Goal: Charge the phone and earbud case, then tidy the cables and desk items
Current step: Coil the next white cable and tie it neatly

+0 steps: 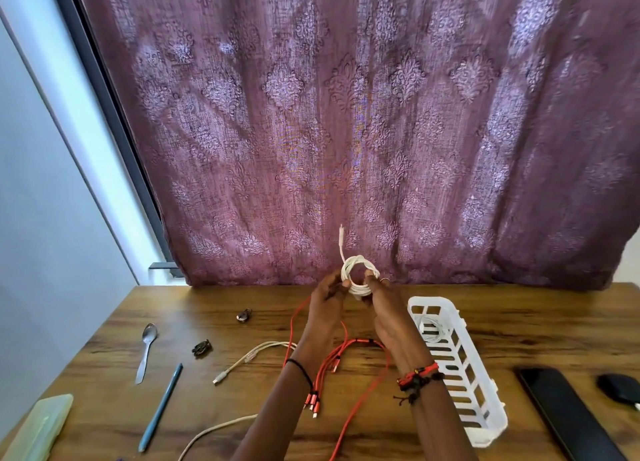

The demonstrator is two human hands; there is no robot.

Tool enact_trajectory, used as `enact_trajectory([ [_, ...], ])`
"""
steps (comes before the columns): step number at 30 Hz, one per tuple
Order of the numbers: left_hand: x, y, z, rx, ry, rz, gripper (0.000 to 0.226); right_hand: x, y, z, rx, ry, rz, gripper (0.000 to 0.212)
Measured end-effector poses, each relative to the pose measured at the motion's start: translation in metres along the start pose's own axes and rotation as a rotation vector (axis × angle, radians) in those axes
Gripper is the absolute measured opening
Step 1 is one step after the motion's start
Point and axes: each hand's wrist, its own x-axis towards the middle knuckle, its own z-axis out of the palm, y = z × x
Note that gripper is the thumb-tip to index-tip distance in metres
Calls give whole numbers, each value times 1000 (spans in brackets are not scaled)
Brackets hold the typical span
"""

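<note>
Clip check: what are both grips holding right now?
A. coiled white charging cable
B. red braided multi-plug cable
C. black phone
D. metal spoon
A: the left grip and right grip both hold the coiled white charging cable up over the brown wooden desk.
</note>
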Motion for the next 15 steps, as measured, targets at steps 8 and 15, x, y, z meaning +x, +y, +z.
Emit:
enact_trajectory([
  [8, -6, -4, 5, -289, -23, -170, 33, -5, -10, -13, 86, -183, 92, 21],
  [15, -1, -9, -6, -276, 61, -135, 37, -6, -2, -12, -431, -27, -64, 15],
])
